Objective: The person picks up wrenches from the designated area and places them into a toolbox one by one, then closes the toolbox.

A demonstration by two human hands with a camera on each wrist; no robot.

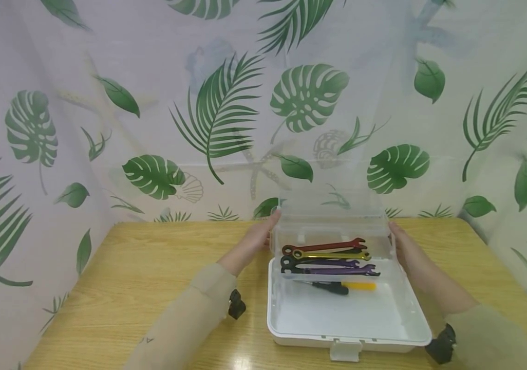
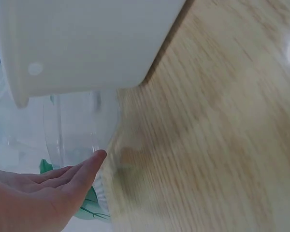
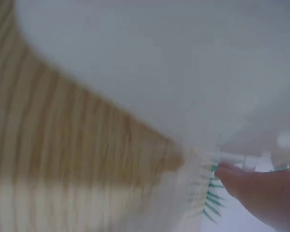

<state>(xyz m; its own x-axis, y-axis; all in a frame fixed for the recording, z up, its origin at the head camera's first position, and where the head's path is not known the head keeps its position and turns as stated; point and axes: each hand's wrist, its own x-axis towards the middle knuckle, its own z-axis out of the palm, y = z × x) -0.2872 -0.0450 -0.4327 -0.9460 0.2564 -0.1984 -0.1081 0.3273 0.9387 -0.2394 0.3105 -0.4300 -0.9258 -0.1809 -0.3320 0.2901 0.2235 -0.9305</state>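
A white toolbox (image 1: 337,321) stands on the table with its clear lid (image 1: 330,223) raised at the back. My left hand (image 1: 261,234) is at the lid's left side, its thumb and fingers fairly straight in the left wrist view. At the opposite side is my right hand (image 1: 404,246); the right wrist view shows its extended thumb (image 3: 241,179) by the clear plastic, its other fingers hidden. Between the hands lie several wrenches, among them a red wrench (image 1: 323,246), a gold wrench (image 1: 333,255) and a purple wrench (image 1: 342,271). In front are a black handle (image 1: 333,288) and a yellow handle (image 1: 358,285).
The wooden table (image 1: 152,267) extends to both sides of the toolbox. A leaf-patterned cloth (image 1: 226,154) hangs right behind the table and the raised lid. A white latch (image 1: 345,350) sticks out from the toolbox's front edge.
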